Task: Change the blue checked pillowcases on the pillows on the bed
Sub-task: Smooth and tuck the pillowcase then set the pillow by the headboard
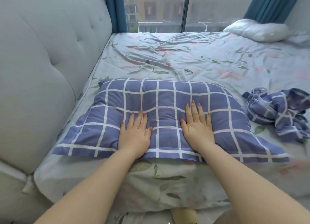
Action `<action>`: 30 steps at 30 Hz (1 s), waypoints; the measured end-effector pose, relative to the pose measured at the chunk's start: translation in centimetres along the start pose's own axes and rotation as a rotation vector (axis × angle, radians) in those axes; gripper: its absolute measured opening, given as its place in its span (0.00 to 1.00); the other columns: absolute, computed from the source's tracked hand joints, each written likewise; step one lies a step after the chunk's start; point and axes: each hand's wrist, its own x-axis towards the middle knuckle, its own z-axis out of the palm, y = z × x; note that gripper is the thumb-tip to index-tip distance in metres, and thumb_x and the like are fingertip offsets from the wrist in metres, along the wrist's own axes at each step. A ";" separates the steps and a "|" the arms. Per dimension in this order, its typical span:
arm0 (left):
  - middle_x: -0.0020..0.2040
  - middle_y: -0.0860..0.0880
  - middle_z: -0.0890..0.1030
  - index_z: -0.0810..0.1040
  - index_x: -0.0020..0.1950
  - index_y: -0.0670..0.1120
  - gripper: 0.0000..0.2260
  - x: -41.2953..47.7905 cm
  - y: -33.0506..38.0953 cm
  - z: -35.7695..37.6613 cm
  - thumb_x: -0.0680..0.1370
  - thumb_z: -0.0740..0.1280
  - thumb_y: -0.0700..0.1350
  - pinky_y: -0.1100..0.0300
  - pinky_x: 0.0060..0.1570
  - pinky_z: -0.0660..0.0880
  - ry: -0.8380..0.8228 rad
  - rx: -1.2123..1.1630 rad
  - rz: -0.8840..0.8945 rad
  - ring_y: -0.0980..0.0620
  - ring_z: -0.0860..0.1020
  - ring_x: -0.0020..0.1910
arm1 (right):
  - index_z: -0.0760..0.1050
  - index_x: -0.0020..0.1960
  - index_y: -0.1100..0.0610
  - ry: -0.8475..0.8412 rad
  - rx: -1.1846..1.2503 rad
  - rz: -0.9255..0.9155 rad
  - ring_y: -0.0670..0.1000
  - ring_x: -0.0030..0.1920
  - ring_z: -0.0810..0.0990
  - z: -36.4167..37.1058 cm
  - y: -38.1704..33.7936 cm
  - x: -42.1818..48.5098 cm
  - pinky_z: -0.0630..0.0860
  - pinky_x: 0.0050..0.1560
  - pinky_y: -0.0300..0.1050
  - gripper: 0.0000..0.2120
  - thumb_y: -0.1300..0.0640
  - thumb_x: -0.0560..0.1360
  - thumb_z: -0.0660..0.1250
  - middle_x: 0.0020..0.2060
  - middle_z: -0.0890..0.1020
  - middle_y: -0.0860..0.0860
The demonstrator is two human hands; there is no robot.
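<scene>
Under flat fingers (140,118) (both hands): pillow (167,96).

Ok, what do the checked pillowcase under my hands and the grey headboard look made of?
Checked pillowcase: thin matte woven cloth, probably cotton; it dents and creases softly under the left hand and right hand. Headboard: padded pale grey upholstery, matte fabric by its look, shown by button tufts and puffy seams.

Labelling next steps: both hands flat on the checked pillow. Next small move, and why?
Probably move the right hand to the crumpled pillowcase: the checked pillow under it and the left hand looks fully cased, while the white pillow lies bare.
</scene>
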 end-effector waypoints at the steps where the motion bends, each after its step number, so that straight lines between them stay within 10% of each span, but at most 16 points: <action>1: 0.81 0.55 0.45 0.48 0.81 0.51 0.26 -0.4 0.0 -0.7 0.84 0.46 0.56 0.46 0.76 0.45 -0.014 -0.062 0.006 0.51 0.44 0.80 | 0.37 0.80 0.50 -0.022 0.026 -0.017 0.51 0.78 0.37 -0.8 0.0 -0.5 0.38 0.76 0.56 0.30 0.41 0.81 0.38 0.79 0.38 0.48; 5: 0.62 0.49 0.80 0.81 0.60 0.47 0.13 -2.7 -0.5 -4.5 0.82 0.60 0.50 0.53 0.61 0.72 0.087 -0.473 -0.089 0.48 0.76 0.62 | 0.54 0.79 0.48 0.055 0.029 -0.049 0.54 0.79 0.49 -4.4 1.4 -2.7 0.50 0.77 0.55 0.28 0.41 0.82 0.51 0.79 0.52 0.50; 9: 0.39 0.45 0.85 0.79 0.39 0.42 0.22 -5.9 -1.6 -6.9 0.84 0.57 0.54 0.61 0.32 0.72 -0.107 -0.837 -0.476 0.51 0.78 0.29 | 0.50 0.78 0.41 0.055 -0.059 0.302 0.64 0.77 0.50 -6.1 4.3 -3.8 0.49 0.73 0.65 0.35 0.28 0.76 0.48 0.79 0.50 0.50; 14: 0.47 0.43 0.86 0.72 0.58 0.42 0.30 -7.6 -2.3 -6.9 0.79 0.53 0.68 0.58 0.38 0.78 -0.572 -1.035 -0.614 0.48 0.85 0.45 | 0.43 0.78 0.42 -0.026 0.455 0.644 0.66 0.69 0.68 -6.9 9.0 -4.6 0.67 0.66 0.62 0.53 0.19 0.62 0.58 0.74 0.65 0.58; 20: 0.61 0.43 0.79 0.69 0.67 0.49 0.27 -4.2 -1.2 -4.4 0.75 0.67 0.63 0.50 0.53 0.76 -0.377 -1.567 -0.577 0.42 0.81 0.55 | 0.73 0.68 0.57 0.057 1.119 0.820 0.60 0.57 0.80 -6.9 9.7 -5.4 0.75 0.63 0.58 0.51 0.31 0.52 0.79 0.59 0.81 0.55; 25: 0.62 0.46 0.80 0.73 0.65 0.44 0.24 0.1 -1.5 -1.4 0.73 0.76 0.50 0.45 0.61 0.76 0.049 -1.735 -0.518 0.43 0.79 0.60 | 0.76 0.63 0.59 -0.026 1.354 0.765 0.60 0.51 0.83 -7.6 7.7 -6.9 0.78 0.56 0.61 0.30 0.59 0.64 0.81 0.52 0.84 0.57; 30: 0.66 0.43 0.78 0.69 0.70 0.45 0.20 3.7 -0.9 -1.8 0.79 0.68 0.38 0.43 0.65 0.73 0.351 -1.886 -0.364 0.44 0.77 0.63 | 0.76 0.63 0.59 -0.230 1.344 0.636 0.55 0.49 0.84 -8.0 4.6 -9.9 0.79 0.40 0.46 0.24 0.64 0.68 0.77 0.50 0.85 0.54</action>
